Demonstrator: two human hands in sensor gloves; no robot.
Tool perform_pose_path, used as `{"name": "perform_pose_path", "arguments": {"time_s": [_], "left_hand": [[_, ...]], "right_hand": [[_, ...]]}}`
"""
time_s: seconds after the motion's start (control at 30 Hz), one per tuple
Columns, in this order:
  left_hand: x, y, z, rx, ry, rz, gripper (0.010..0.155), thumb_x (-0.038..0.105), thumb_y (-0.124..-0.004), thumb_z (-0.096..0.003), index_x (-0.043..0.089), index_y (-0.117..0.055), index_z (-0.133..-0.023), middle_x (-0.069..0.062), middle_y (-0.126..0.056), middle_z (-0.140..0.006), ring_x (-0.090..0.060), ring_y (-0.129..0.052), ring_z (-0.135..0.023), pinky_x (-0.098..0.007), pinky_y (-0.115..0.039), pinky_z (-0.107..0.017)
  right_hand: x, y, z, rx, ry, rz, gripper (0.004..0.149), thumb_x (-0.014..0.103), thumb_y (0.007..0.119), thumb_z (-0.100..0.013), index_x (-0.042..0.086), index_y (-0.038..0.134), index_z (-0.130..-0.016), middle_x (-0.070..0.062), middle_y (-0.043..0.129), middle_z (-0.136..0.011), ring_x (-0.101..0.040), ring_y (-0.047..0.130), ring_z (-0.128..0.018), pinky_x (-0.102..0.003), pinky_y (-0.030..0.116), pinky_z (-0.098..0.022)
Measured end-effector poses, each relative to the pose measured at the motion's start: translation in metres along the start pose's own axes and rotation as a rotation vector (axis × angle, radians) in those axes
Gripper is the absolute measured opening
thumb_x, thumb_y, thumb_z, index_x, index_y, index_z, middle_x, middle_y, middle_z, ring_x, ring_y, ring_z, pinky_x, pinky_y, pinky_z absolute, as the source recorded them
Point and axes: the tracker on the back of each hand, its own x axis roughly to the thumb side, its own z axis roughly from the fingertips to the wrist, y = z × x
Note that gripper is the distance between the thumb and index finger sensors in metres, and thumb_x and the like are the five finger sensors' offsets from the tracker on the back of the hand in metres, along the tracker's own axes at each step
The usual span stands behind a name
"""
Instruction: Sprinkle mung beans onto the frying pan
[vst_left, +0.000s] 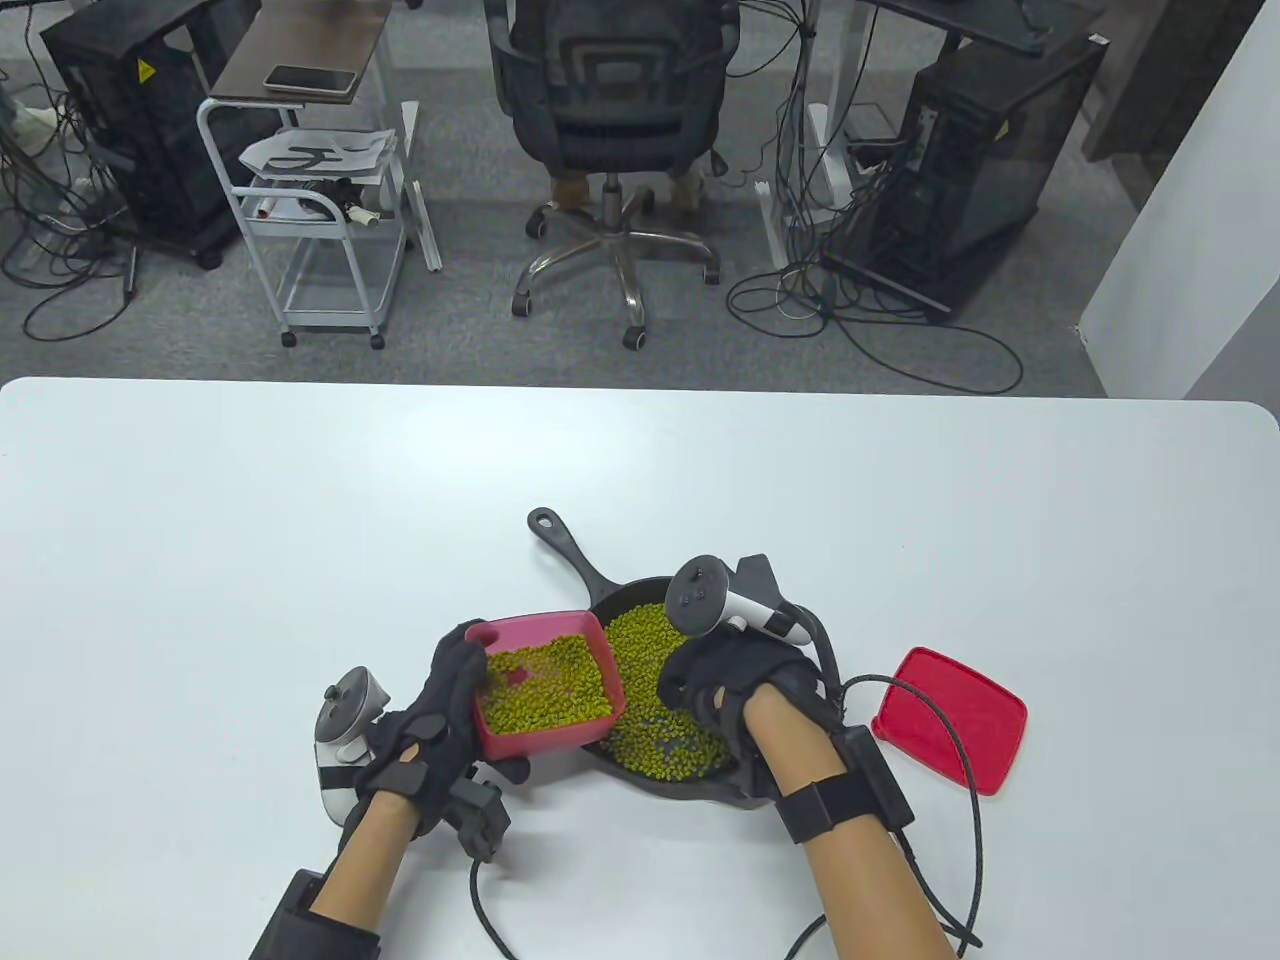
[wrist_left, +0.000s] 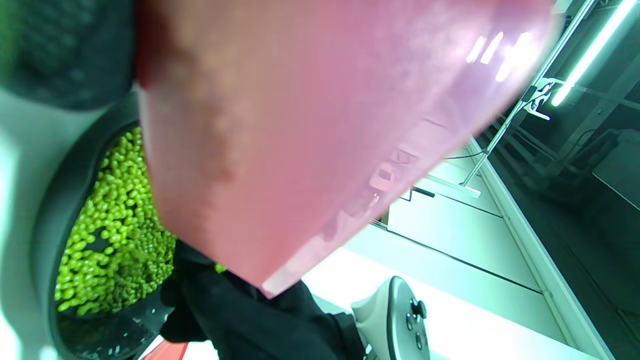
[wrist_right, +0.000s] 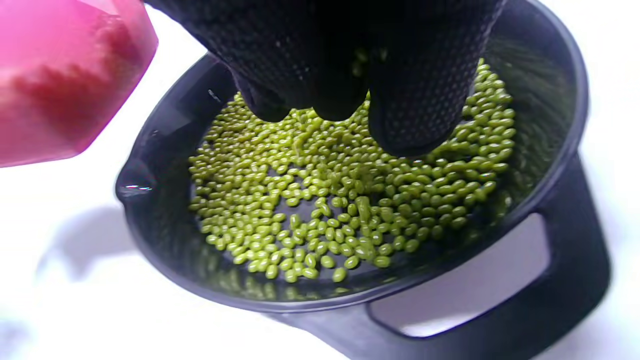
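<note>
The pan (vst_left: 590, 590) sits on the table (vst_left: 200, 520), its floor strewn with green beans (wrist_right: 350, 200). The right hand (vst_left: 735, 690) hovers over the pan, fingers (wrist_right: 415, 100) bunched together pointing down, beans between them. The left hand (vst_left: 440, 720) grips a pink tub (vst_left: 545, 685) of beans, overlapping the pan's left rim. A red lid (vst_left: 950, 715) lies right of the pan.

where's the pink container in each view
Table view: pink container, centre bottom, gripped by the left hand over the pan's left rim.
Left wrist view: fills the upper middle, blurred.
Right wrist view: top-left corner.
Shared landmark: the black frying pan of mung beans.
</note>
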Motion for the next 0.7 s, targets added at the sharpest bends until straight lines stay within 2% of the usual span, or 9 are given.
{"name": "perform_pose_path", "arguments": {"time_s": [0.13,0.23,0.53,0.7], "left_hand": [[0.0,0.0,0.0,-0.001,-0.001,0.002,0.077,0.072,-0.059,-0.0486,0.036,-0.027,-0.108,-0.019,-0.045,-0.107,-0.043,-0.087,-0.067,-0.047,-0.092,-0.024],[0.0,0.0,0.0,0.0,-0.002,0.005,0.077,0.072,-0.059,-0.0486,0.036,-0.027,-0.108,-0.019,-0.045,-0.107,-0.043,-0.087,-0.067,-0.047,-0.092,-0.025],[0.0,0.0,0.0,0.006,0.0,-0.004,0.077,0.072,-0.059,-0.0486,0.036,-0.027,-0.108,-0.019,-0.045,-0.107,-0.043,-0.087,-0.067,-0.047,-0.092,-0.025],[0.0,0.001,0.0,0.008,-0.004,-0.012,0.077,0.072,-0.059,-0.0486,0.037,-0.027,-0.108,-0.019,-0.045,-0.107,-0.043,-0.087,-0.068,-0.047,-0.092,-0.025]], "right_hand": [[0.0,0.002,-0.002,0.039,-0.03,-0.06,0.051,0.034,0.08,-0.056,0.02,0.07,-0.103,-0.02,0.068,-0.11,-0.051,0.074,-0.09,-0.053,0.081,-0.057],[-0.002,0.001,-0.001,0.035,-0.037,-0.085,0.054,0.041,0.076,-0.057,0.02,0.066,-0.106,-0.023,0.063,-0.112,-0.054,0.069,-0.093,-0.057,0.078,-0.058],[0.001,-0.022,0.021,-0.043,-0.121,-0.207,0.055,0.045,0.07,-0.058,0.019,0.066,-0.106,-0.024,0.063,-0.112,-0.055,0.069,-0.091,-0.057,0.077,-0.058],[0.022,-0.035,0.04,-0.137,-0.249,-0.238,0.054,0.044,0.071,-0.058,0.018,0.067,-0.106,-0.023,0.065,-0.111,-0.055,0.071,-0.09,-0.056,0.077,-0.058]]}}
